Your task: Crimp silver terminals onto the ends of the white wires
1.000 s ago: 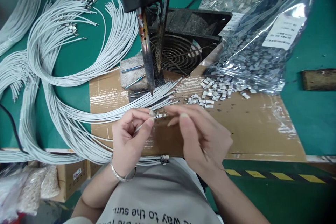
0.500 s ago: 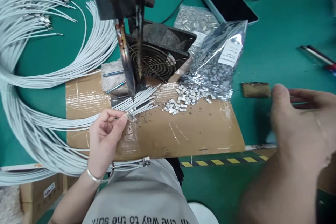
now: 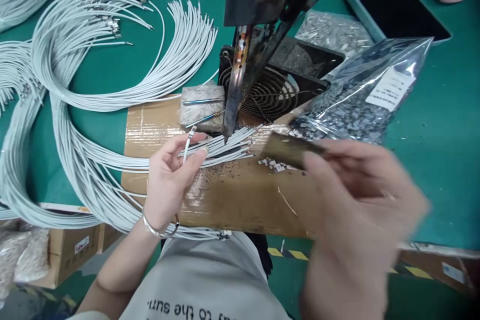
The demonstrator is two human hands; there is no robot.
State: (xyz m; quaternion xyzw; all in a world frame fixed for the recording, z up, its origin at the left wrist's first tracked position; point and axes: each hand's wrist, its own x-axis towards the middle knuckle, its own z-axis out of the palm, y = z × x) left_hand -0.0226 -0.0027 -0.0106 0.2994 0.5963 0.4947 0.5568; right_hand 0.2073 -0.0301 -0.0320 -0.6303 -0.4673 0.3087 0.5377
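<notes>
My left hand (image 3: 172, 175) is closed round a white wire (image 3: 186, 147) whose end, with a small metal terminal, points up beside the hand. In my right hand (image 3: 363, 195), blurred by motion, is a small dark brown block (image 3: 288, 149), gripped between thumb and fingers above the cardboard. The fixed soldering iron (image 3: 234, 92) points down between the two hands, its tip just above a bundle of white wires (image 3: 232, 144). Small white metal connectors (image 3: 275, 165) lie partly hidden under the block.
A black fan (image 3: 275, 92) stands behind the iron, next to a grey block (image 3: 202, 102) with two thin rods. A clear bag of connectors (image 3: 360, 95) and a phone (image 3: 397, 7) lie right. Long white wire bundles (image 3: 112, 92) cover the left. Cardboard (image 3: 240, 210) lies beneath.
My right hand has taken hold of the brown block on the table and brought it left over the cardboard. My left hand has turned the wire's end upward. The camera view has shifted.
</notes>
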